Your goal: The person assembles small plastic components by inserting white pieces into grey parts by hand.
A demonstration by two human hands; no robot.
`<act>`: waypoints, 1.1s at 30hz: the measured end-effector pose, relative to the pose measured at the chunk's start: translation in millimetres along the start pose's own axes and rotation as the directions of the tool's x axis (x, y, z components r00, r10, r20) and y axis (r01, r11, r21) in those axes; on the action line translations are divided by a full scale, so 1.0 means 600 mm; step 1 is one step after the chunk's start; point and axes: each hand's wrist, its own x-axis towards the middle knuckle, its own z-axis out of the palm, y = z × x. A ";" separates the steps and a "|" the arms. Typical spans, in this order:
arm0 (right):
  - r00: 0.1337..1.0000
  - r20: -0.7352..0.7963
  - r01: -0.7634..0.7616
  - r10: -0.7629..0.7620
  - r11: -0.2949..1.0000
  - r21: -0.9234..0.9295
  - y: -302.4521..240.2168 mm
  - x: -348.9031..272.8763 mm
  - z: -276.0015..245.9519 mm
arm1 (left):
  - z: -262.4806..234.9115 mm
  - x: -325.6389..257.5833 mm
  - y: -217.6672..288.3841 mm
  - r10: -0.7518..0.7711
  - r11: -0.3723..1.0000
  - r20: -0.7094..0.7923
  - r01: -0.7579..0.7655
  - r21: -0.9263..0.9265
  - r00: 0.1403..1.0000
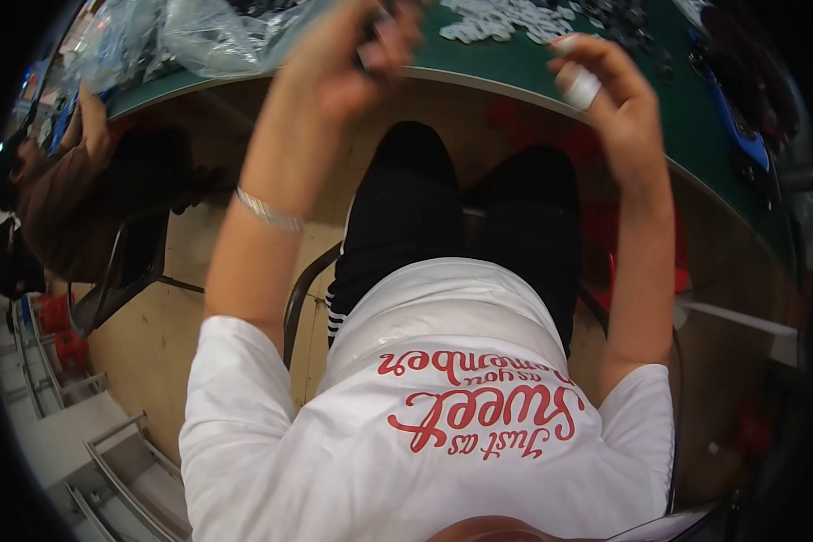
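Note:
My left hand [357, 68] is raised over the near edge of the table. Its fingers are closed around a small dark piece [370, 34], blurred by motion, so its kind does not show. A silvery band [269, 211] circles my left wrist. My right hand [619, 104] hangs at the table edge beside a heap of small light-grey flat parts [506, 18]. Its thumb and fingers are bent but apart, and I see nothing clearly held. A white wrap [583, 88] covers one of its digits, and another fingertip also looks whitish.
The green tabletop [709, 181] curves along the front. Clear plastic bags [217, 36] lie at the left, small black parts [619, 16] at the right, near a blue-edged object [736, 117]. A person in brown [68, 203] sits at far left. Red stools [68, 348] stand behind.

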 end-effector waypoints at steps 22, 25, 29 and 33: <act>0.951 -0.306 -0.153 -0.045 0.790 -0.593 0.216 0.072 -0.154 | -0.080 -0.042 -0.296 -0.283 0.921 -0.382 0.138 -0.364 0.880; 0.916 -0.402 -0.198 -0.003 0.866 -0.459 0.182 0.051 -0.139 | -0.077 -0.057 -0.310 -0.279 0.931 -0.449 0.125 -0.344 0.849; 0.903 -0.413 -0.188 0.118 0.973 -0.131 0.102 -0.027 -0.072 | -0.092 -0.065 -0.321 -0.188 0.971 -0.397 0.109 -0.215 0.898; 0.949 -0.107 -0.293 0.298 0.954 0.059 0.038 -0.112 0.067 | -0.115 -0.080 -0.329 -0.083 0.996 -0.457 0.084 -0.019 0.885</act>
